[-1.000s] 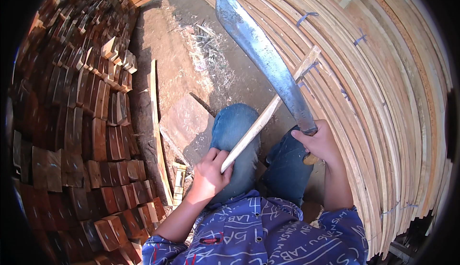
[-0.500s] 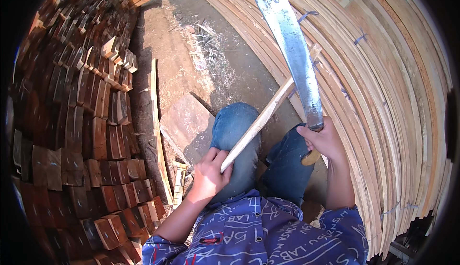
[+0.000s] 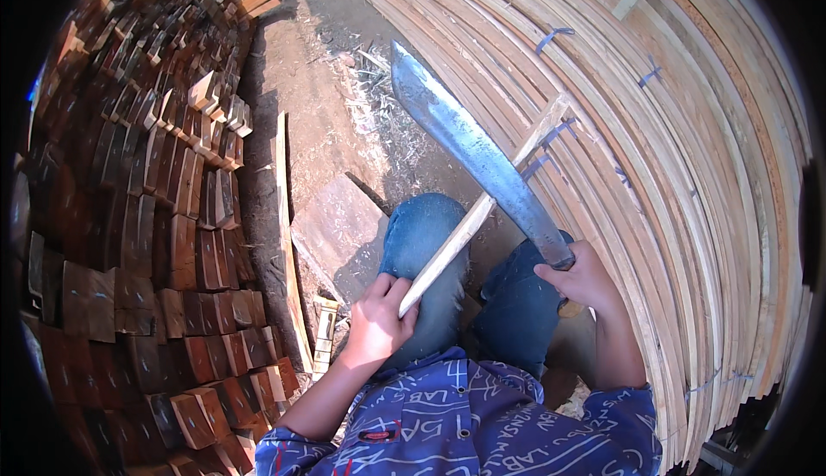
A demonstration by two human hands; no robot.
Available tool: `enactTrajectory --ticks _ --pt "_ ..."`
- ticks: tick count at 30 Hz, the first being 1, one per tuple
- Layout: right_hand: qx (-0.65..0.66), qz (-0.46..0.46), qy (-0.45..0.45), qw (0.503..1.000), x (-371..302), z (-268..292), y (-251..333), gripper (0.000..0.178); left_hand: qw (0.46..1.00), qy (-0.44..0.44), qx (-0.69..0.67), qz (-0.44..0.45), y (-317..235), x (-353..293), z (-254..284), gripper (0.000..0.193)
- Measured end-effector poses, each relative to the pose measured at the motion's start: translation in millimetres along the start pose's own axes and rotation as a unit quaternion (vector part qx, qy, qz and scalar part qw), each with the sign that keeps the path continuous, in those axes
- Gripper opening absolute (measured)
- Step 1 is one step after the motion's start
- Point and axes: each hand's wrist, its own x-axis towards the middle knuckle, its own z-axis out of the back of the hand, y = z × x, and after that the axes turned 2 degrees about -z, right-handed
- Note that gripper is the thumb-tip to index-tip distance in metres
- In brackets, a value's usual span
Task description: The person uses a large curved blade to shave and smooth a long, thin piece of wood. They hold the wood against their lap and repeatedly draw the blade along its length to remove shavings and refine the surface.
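Observation:
My left hand (image 3: 379, 319), resting by my left knee, is closed round the near end of a pale wooden stick (image 3: 446, 252). The stick slants up and away to the right, its far end over the bundled strips. In my right hand (image 3: 585, 280) is the handle of a machete (image 3: 469, 145) with a long, broad, worn steel blade. The blade points up and to the left and crosses in front of the stick near its middle. Whether the two touch there I cannot tell. My right fingers hide most of the handle.
On the right lie long wooden strips (image 3: 688, 218), tied in bundles with blue ties. Stacked wood blocks (image 3: 181, 252) fill the left side. A flat slab (image 3: 340, 231) lies on the ground ahead of my left knee, beside a thin plank (image 3: 286, 218). Wood shavings (image 3: 387, 123) litter the ground beyond.
My right hand has come down slightly, and the machete has swung from nearly upright to leaning left across the stick. My left hand still holds the stick in about the same place.

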Motion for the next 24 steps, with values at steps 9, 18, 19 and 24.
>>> enactTrajectory --ticks 9,18,19,24 --pt "-0.072 0.063 0.018 0.995 2.2 -0.4 -23.1 0.02 1.0 0.004 -0.022 -0.002 -1.6 0.6 0.5 0.014" --pt "0.046 0.002 0.028 0.999 -1.3 3.5 -7.6 0.027 1.0 -0.012 -0.019 -0.008 1.1 -1.3 -2.2 0.014" --pt "0.015 -0.004 0.039 0.999 -1.3 2.6 -7.9 0.027 1.0 -0.006 -0.018 -0.006 0.9 -1.3 -1.2 0.014" --pt "-0.009 -0.003 0.028 1.0 -8.1 8.2 -1.6 0.026 1.0 -0.006 -0.02 -0.002 4.5 -3.7 -0.4 0.014"
